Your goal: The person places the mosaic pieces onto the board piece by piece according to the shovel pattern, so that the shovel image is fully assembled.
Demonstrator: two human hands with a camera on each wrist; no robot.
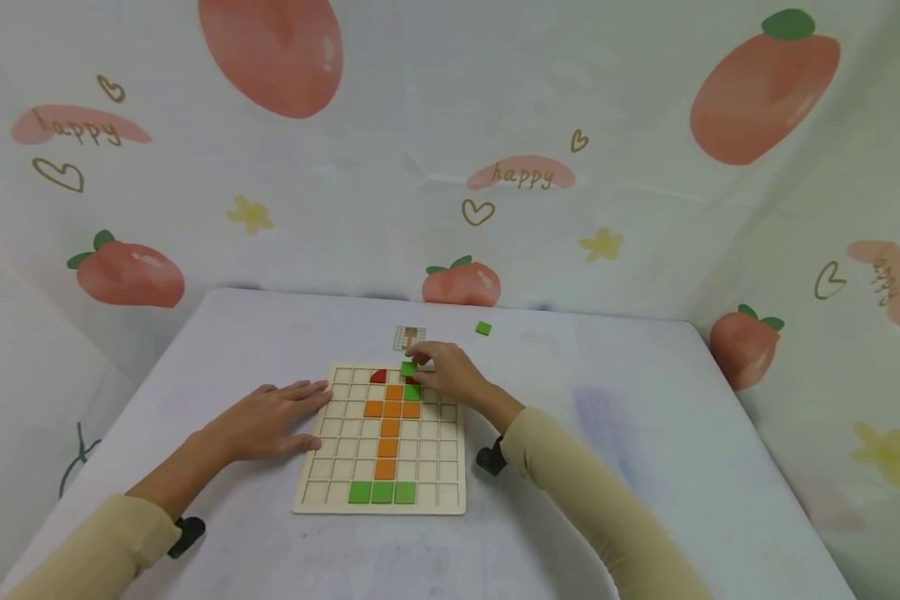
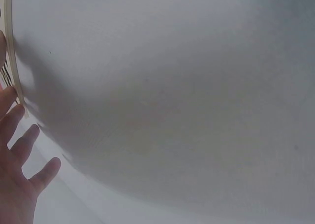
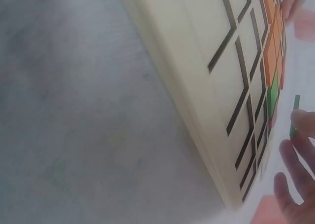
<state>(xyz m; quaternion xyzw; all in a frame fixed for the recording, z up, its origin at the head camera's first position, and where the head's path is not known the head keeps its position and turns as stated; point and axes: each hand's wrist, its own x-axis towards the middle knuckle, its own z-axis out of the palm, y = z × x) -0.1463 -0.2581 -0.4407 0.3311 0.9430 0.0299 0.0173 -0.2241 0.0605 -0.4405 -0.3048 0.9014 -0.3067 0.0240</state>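
Note:
A wooden grid board [image 1: 428, 450] lies on the table. My left hand [image 1: 265, 422] rests at its left edge, fingers spread and touching the rim. Over the board's far rows, my right hand [image 1: 452, 373] pinches a green square tile [image 1: 408, 368] between thumb and fingers; the right wrist view shows that tile [image 3: 297, 103] edge-on. Orange tiles [image 1: 390, 428] form a cross on the grid. Beside the cross top sits a green tile [image 1: 412, 392]; three green tiles [image 1: 382, 492] line the near row. One red quarter-round tile [image 1: 378, 377] shows; another is partly hidden by my right hand.
Behind the board lies a small picture card [image 1: 403, 337], partly covered by my right hand. A loose green tile [image 1: 483, 328] lies farther right on the white table [image 1: 540, 517]. A printed curtain [image 1: 390, 150] hangs along the table's back and sides.

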